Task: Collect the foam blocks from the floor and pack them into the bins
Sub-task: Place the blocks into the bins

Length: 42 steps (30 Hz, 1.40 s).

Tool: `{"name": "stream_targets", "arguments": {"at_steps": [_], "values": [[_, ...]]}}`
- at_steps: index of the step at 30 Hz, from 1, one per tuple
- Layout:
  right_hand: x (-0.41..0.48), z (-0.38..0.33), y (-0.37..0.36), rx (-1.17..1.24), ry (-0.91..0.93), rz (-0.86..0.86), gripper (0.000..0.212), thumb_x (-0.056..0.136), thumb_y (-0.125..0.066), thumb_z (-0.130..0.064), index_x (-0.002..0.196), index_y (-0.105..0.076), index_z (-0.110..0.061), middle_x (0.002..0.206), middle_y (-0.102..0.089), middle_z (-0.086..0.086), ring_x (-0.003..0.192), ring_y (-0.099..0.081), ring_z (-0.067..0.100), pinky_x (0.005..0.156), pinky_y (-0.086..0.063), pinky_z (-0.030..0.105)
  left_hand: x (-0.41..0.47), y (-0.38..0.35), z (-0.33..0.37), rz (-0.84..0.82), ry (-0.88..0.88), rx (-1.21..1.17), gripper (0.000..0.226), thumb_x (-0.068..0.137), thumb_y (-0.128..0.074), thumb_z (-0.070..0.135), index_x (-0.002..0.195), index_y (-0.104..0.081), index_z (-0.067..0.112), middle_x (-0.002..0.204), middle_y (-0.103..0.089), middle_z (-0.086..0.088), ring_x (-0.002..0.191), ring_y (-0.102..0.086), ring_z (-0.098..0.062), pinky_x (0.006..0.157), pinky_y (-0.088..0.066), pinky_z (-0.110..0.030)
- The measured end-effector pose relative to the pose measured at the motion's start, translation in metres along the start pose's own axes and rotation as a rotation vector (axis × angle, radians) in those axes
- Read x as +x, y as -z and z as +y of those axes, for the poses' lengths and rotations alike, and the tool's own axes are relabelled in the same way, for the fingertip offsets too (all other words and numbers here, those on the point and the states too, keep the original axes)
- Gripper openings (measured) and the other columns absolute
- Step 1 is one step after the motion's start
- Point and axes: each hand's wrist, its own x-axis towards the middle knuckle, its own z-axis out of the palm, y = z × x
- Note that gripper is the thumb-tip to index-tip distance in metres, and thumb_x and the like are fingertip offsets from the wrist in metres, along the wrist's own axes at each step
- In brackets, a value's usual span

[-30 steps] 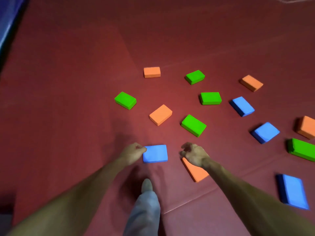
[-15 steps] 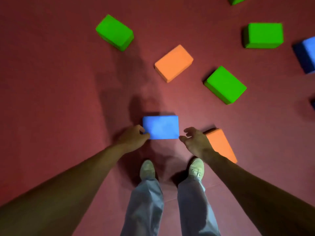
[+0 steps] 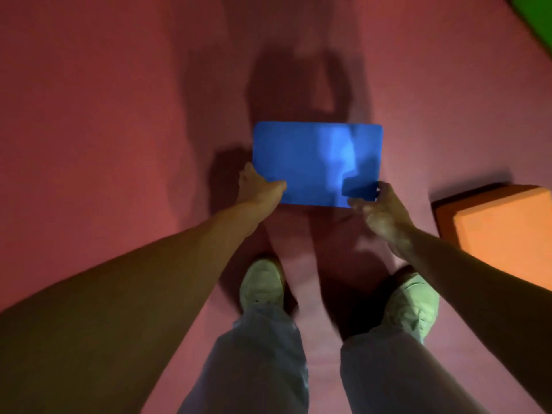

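Note:
A blue foam block [image 3: 313,156] lies flat on the dark red floor in the middle of the view. My left hand [image 3: 258,189] grips its near left corner, thumb on top. My right hand [image 3: 379,209] is at its near right corner with the fingers curled toward the edge; the frame is blurred and its contact with the block is unclear. An orange foam block [image 3: 501,234] lies on the floor to the right of my right arm. No bin is in view.
My two feet in pale shoes [image 3: 263,286] [image 3: 415,303] stand just behind the blue block. A corner of a green block [image 3: 537,13] shows at the top right. Red floor mat [image 3: 104,115] stretches to the left and ahead.
The camera has dropped much closer to the floor. My left hand now holds the blue block's corner with the thumb on top, and my right hand has reached its right corner.

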Motion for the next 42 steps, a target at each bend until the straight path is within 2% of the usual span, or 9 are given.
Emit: {"name": "stream_targets", "arguments": {"at_steps": [4, 9, 12, 15, 19, 27, 32, 35, 42], "values": [[0.011, 0.005, -0.005, 0.106, -0.014, 0.065, 0.059, 0.078, -0.072, -0.032, 0.129, -0.048, -0.013, 0.123, -0.061, 0.008, 0.109, -0.06, 0.028, 0.095, -0.048, 0.043, 0.014, -0.012, 0.001, 0.084, 0.051, 0.012, 0.09, 0.077, -0.07, 0.03, 0.147, -0.018, 0.006, 0.146, -0.031, -0.015, 0.131, -0.04, -0.033, 0.107, -0.036, -0.037], [-0.003, 0.004, 0.029, 0.138, -0.028, 0.121, 0.074, 0.065, -0.07, -0.053, 0.126, -0.048, -0.017, 0.126, -0.052, 0.008, 0.104, -0.057, 0.03, 0.096, -0.048, 0.045, -0.017, -0.027, 0.002, 0.075, 0.031, 0.037, 0.083, 0.077, -0.073, 0.047, 0.139, -0.034, 0.008, 0.142, -0.029, -0.014, 0.13, -0.037, -0.033, 0.105, -0.035, -0.038], [-0.006, 0.01, 0.055, 0.098, -0.026, 0.11, 0.062, 0.079, -0.069, -0.038, 0.133, -0.047, -0.019, 0.129, -0.037, 0.011, 0.096, -0.054, 0.031, 0.089, -0.05, 0.042, -0.036, -0.029, 0.003, 0.044, 0.064, -0.124, 0.08, 0.07, -0.081, 0.038, 0.128, -0.033, 0.012, 0.131, -0.046, -0.01, 0.109, -0.053, -0.026, 0.092, -0.047, -0.037], [-0.01, 0.014, 0.086, 0.103, 0.025, 0.087, 0.063, 0.079, -0.067, -0.032, 0.138, -0.046, -0.02, 0.127, -0.05, 0.008, 0.106, -0.057, 0.03, 0.082, -0.047, 0.035, -0.054, -0.039, 0.015, 0.083, 0.069, -0.206, 0.093, 0.058, -0.088, 0.039, 0.126, -0.032, 0.011, 0.122, -0.055, -0.005, 0.103, -0.059, -0.023, 0.091, -0.052, -0.043], [-0.012, 0.031, 0.133, 0.056, 0.06, 0.158, 0.065, 0.083, -0.066, -0.022, 0.142, -0.041, -0.014, 0.134, -0.049, 0.008, 0.119, -0.051, 0.029, 0.099, -0.044, 0.042, -0.078, -0.07, 0.044, 0.205, -0.053, -0.141, 0.122, 0.024, -0.08, 0.069, 0.125, -0.053, 0.007, 0.12, -0.062, -0.006, 0.11, -0.061, -0.023, 0.093, -0.052, -0.04], [0.026, 0.071, 0.199, -0.522, 0.037, 0.089, 0.107, 0.067, -0.084, -0.034, 0.151, -0.019, -0.026, 0.156, -0.014, 0.007, 0.144, -0.013, 0.031, 0.116, -0.019, 0.051, -0.081, -0.155, 0.089, 0.365, -0.102, -0.421, 0.11, 0.032, -0.077, 0.071, 0.115, -0.061, 0.001, 0.11, -0.066, -0.009, 0.103, -0.064, -0.025, 0.089, -0.054, -0.039], [0.061, 0.081, 0.194, -1.129, 0.344, -0.2, 0.121, 0.067, -0.08, -0.047, 0.154, 0.001, -0.023, 0.162, 0.0, 0.0, 0.149, 0.006, 0.018, 0.112, 0.01, 0.064, -0.063, -0.184, 0.072, 0.297, -0.153, -0.593, 0.058, 0.055, -0.091, 0.038, 0.101, -0.062, 0.018, 0.109, -0.07, 0.003, 0.09, -0.068, -0.003, 0.081, -0.055, -0.022], [0.064, 0.088, 0.183, -1.196, 0.382, -0.254, 0.114, 0.072, -0.077, -0.043, 0.153, -0.001, -0.017, 0.16, -0.015, 0.004, 0.148, -0.008, 0.018, 0.115, 0.005, 0.061, -0.055, -0.186, 0.057, 0.17, -0.04, -0.72, 0.079, 0.042, -0.091, 0.054, 0.11, -0.061, 0.027, 0.11, -0.071, 0.008, 0.099, -0.069, -0.012, 0.088, -0.055, -0.042], [0.047, 0.09, 0.204, -1.402, 0.336, -0.243, 0.094, 0.08, -0.071, -0.042, 0.151, -0.014, -0.019, 0.152, -0.02, 0.018, 0.139, -0.022, 0.037, 0.109, -0.023, 0.056, -0.06, -0.178, 0.059, 0.197, 0.023, -0.694, 0.105, 0.026, -0.088, 0.069, 0.117, -0.061, 0.023, 0.108, -0.071, 0.008, 0.097, -0.07, -0.015, 0.088, -0.056, -0.044]]}}
